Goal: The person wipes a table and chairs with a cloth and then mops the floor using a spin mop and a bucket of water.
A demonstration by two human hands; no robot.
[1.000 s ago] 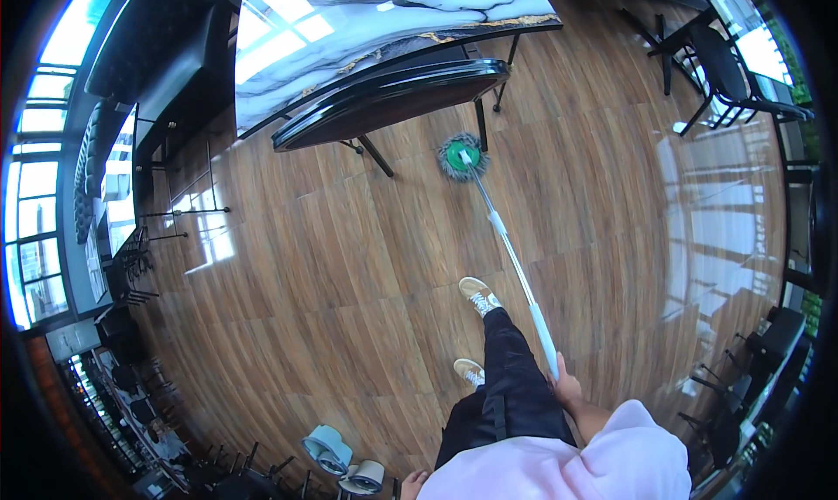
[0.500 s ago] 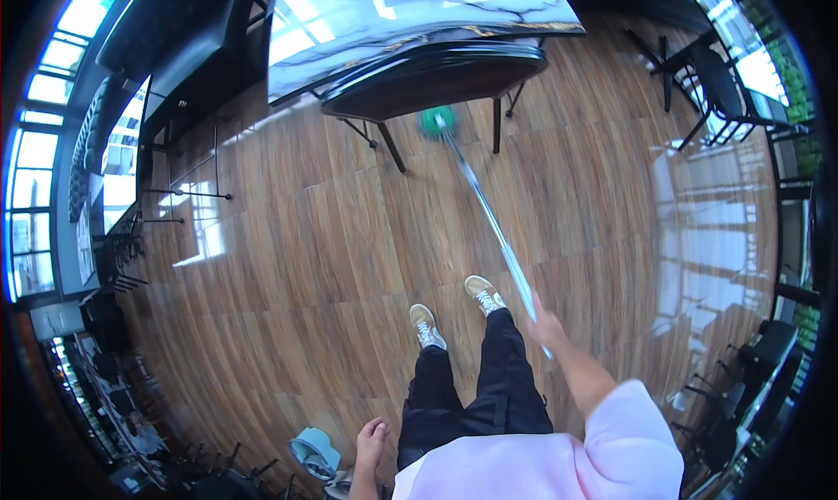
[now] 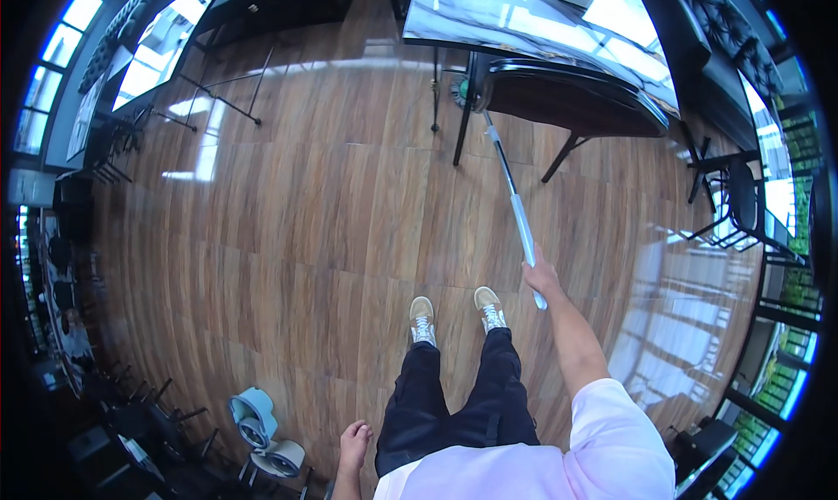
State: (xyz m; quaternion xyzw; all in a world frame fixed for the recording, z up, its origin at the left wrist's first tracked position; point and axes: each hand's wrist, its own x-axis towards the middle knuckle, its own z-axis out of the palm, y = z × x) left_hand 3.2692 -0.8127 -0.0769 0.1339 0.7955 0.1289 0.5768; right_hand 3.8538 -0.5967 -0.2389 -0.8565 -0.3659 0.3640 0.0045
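My right hand [image 3: 541, 277] is wrapped around the upper part of a mop [image 3: 521, 225] with a pale blue and metal handle. The handle slants away from me to a green mop head [image 3: 459, 91] under the table's edge, partly hidden behind the legs of a dark chair [image 3: 567, 103]. By my left hip hangs my left hand [image 3: 354, 442], its fingers curled in with nothing in them. Behind it to the left, on the floor, stands a light blue and grey mop bucket [image 3: 253, 406] with a round basket part.
A marble-patterned table [image 3: 532, 24] stands ahead, with the chair against it. Another table's thin metal legs [image 3: 223, 98] rise at the far left. More dark chairs [image 3: 742, 194] are at the right and several at the lower left. The wooden floor [image 3: 323, 229] reflects window light.
The view has turned left, so the table and chair sit farther right. The mop head has gone left, from in front of the chair to behind its leg. More of the bucket shows.
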